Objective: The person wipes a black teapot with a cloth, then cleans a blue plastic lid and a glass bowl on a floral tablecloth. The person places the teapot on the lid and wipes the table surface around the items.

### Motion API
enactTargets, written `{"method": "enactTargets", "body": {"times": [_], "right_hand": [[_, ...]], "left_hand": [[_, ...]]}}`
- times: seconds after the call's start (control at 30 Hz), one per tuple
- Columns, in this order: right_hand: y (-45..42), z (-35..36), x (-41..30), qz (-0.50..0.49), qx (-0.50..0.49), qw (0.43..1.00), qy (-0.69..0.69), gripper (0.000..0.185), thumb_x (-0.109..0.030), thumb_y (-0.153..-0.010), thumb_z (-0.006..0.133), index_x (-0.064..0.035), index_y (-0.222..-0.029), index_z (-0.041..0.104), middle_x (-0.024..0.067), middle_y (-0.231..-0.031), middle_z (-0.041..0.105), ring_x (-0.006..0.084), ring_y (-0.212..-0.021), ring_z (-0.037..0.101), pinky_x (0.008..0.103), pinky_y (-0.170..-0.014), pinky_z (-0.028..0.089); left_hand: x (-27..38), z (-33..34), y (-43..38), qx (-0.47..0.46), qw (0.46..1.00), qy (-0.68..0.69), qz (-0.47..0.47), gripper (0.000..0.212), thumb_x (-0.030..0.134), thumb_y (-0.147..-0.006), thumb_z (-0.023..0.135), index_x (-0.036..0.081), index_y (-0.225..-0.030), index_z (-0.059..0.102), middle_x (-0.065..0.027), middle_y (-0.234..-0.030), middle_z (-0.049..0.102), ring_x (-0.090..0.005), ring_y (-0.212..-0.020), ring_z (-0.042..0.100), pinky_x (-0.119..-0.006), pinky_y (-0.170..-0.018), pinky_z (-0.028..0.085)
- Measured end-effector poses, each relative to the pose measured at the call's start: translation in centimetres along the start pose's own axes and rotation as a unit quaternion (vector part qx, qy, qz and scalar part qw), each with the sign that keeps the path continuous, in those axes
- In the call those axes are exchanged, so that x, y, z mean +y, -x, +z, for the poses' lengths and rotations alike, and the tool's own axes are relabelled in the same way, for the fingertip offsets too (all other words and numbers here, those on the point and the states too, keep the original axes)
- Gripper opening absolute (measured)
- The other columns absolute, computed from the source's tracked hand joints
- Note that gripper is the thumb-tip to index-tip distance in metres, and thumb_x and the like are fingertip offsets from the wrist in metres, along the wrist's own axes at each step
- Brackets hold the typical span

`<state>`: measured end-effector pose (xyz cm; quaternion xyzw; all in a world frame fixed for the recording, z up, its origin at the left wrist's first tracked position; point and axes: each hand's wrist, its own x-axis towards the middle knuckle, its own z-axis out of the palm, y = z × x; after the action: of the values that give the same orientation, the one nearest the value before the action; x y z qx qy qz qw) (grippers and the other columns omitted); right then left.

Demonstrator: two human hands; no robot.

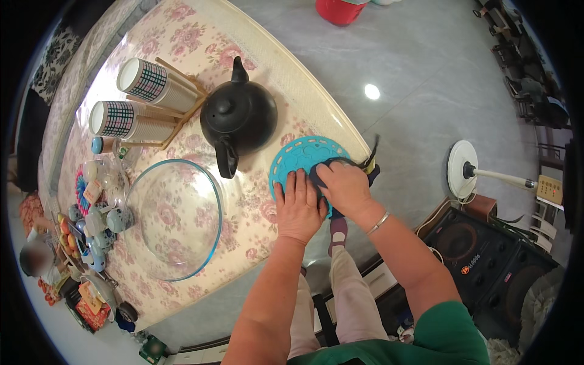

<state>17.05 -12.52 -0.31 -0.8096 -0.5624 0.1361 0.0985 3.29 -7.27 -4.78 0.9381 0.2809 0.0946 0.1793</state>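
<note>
A turquoise openwork mat [299, 157], probably a trivet, lies at the table corner. My left hand [299, 200] rests flat on it, fingers spread a little and nothing in its grasp. Bunched under the fingers of my right hand [346, 187] is a dark navy cloth [374, 175], pressed against the mat's right side. Black strings or a strap [373, 153] trail from the cloth past the table corner; part of the cloth is hidden by my hand. Beyond the mat stands a black teapot [239, 116] with its lid on. Left of my left hand sits a clear glass bowl [175, 219].
Stacked paper cups [141, 80] lie in a wooden rack [182, 125]. Small cups [119, 220] and fruit [68, 237] crowd the table's left end. A floral cloth [246, 237] covers the table. Black speakers [461, 242] and a white round-based stand [461, 159] are right; a red bucket [340, 11] is beyond.
</note>
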Motion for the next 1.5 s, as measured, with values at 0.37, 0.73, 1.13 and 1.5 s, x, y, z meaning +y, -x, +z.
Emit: {"method": "enactTargets", "body": {"times": [0.37, 0.73, 1.13, 1.5], "right_hand": [[-2.0, 0.9, -0.6, 0.01, 0.098, 0.995, -0.034, 0.023, -0.022, -0.075, 0.069, -0.0114, -0.091, 0.056, 0.0098, -0.079, 0.06, 0.0292, -0.071, 0.063, 0.0408, -0.06, 0.05], [-0.8, 1.8, 1.3, 0.112, 0.154, 0.981, 0.02, 0.027, -0.027, -0.075, 0.071, -0.011, -0.087, 0.053, 0.01, -0.074, 0.058, 0.0282, -0.066, 0.062, 0.0401, -0.055, 0.049], [0.8, 1.5, 1.6, 0.151, 0.128, 0.979, 0.045, 0.029, -0.028, -0.075, 0.072, -0.0096, -0.087, 0.052, 0.0096, -0.073, 0.059, 0.0295, -0.061, 0.061, 0.0405, -0.052, 0.048], [7.2, 2.7, -1.5, 0.173, 0.091, 0.98, -0.038, 0.031, -0.027, -0.078, 0.07, -0.0095, -0.092, 0.049, 0.0113, -0.075, 0.06, 0.0322, -0.063, 0.063, 0.0431, -0.054, 0.05]], "left_hand": [[-0.3, 1.0, 0.2, 0.081, 0.996, 0.047, 0.004, 0.081, 0.024, -0.071, 0.066, -0.007, -0.137, 0.03, -0.0277, -0.142, 0.033, -0.0442, -0.134, 0.029, -0.055, -0.111, 0.024], [0.3, 0.9, -0.4, 0.04, 0.999, 0.017, -0.001, 0.072, 0.029, -0.077, 0.06, -0.006, -0.136, 0.037, -0.0267, -0.143, 0.034, -0.0446, -0.134, 0.03, -0.055, -0.11, 0.024], [0.4, 0.6, -0.4, 0.028, 1.0, 0.004, -0.013, 0.073, 0.031, -0.077, 0.061, -0.006, -0.135, 0.038, -0.0263, -0.142, 0.035, -0.0442, -0.134, 0.031, -0.055, -0.11, 0.024], [-0.2, 0.9, 0.1, 0.049, 0.999, -0.014, -0.001, 0.072, 0.033, -0.078, 0.06, -0.006, -0.135, 0.039, -0.0256, -0.143, 0.035, -0.0431, -0.134, 0.03, -0.055, -0.111, 0.024]]}}
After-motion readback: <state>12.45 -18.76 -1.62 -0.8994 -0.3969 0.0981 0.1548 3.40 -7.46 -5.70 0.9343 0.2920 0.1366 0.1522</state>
